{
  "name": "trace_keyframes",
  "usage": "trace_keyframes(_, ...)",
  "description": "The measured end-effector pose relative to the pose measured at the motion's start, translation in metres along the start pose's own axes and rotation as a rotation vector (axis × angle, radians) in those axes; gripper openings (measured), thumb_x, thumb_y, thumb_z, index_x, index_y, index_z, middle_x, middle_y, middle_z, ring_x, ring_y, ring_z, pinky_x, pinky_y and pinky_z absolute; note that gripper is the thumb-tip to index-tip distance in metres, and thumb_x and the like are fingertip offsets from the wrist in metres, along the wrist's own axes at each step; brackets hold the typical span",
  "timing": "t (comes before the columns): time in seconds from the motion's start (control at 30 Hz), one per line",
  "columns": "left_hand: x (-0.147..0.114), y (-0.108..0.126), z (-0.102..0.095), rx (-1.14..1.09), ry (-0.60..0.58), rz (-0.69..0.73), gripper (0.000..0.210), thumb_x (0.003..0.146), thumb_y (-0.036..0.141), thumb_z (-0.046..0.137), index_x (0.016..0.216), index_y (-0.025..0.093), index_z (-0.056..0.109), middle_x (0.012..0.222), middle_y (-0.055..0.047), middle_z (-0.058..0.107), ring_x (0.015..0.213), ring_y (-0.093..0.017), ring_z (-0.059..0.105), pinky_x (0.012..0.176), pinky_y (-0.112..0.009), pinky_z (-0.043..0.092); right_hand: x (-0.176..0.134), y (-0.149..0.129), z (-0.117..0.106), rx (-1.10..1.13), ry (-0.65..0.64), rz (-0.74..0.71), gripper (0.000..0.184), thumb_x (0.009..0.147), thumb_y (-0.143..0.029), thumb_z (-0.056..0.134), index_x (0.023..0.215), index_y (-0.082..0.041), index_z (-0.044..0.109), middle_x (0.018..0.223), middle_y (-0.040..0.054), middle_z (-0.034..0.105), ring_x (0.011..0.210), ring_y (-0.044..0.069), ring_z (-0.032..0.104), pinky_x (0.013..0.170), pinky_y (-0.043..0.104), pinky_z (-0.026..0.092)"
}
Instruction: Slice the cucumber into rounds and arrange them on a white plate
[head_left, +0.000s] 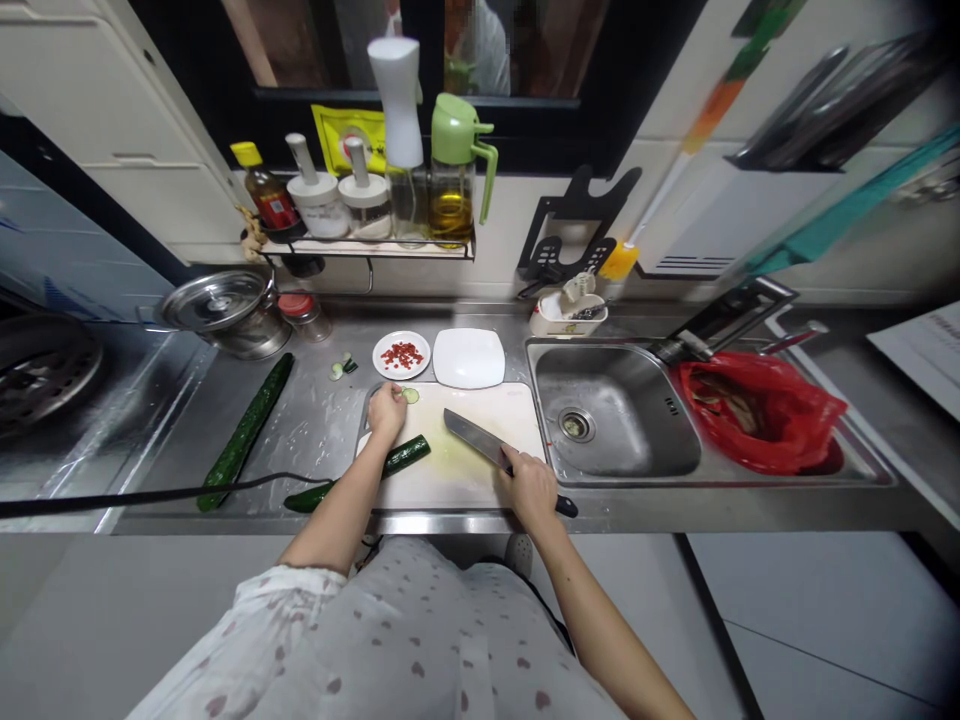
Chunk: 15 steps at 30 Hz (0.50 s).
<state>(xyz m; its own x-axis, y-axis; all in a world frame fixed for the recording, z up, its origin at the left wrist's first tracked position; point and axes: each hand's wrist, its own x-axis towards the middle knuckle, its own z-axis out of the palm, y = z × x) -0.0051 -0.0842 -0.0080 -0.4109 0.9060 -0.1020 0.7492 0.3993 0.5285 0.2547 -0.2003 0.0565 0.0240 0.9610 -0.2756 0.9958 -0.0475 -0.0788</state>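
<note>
A steel desk (172,440) runs along the wall beneath a shelf of bottles (367,248), with a sink (622,430) to your right. On it lies the cutting board (450,490), and across the board's left edge slants the cut cucumber (407,454), its long axis rising from near left to far right, the middle hidden by your left forearm. Your left hand (385,412) is the nearer one: the cut end lies towards you and slightly right of its fingers. Those fingers are drawn together beside the slices (410,395); whether they pinch one, you cannot tell. Your right hand (532,487) has its fingers wrapped around the knife (476,437), whose blade slants far-left, its tip near the cut end but apart from it.
</note>
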Motion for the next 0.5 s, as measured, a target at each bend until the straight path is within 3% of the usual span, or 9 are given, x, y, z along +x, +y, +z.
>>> trace_keyframes(0.23,-0.0055,-0.0103,-0.0023,0.091,0.005,0.302,0.023,0.084,0.025,0.055,0.101,0.027,0.071,0.111,-0.007,0.065,0.106,-0.026,0.048,0.089,-0.036,0.04,0.0029,-0.0001,0.0013,0.019,0.013,0.0,0.04,0.086,-0.03,0.053,0.125,-0.026,0.057,0.102,0.0053,0.069,0.095,0.019,0.06,0.081,0.028,0.036)
trace_keyframes(0.5,-0.0043,-0.0083,-0.0026,0.214,-0.026,0.385,0.027,0.089,0.029,0.051,0.105,0.028,0.072,0.112,-0.005,0.065,0.102,-0.024,0.046,0.088,-0.034,0.039,0.004,0.0005,0.0033,0.031,0.038,-0.002,0.041,0.086,-0.03,0.052,0.126,-0.026,0.057,0.102,0.0056,0.069,0.095,0.019,0.061,0.081,0.028,0.037)
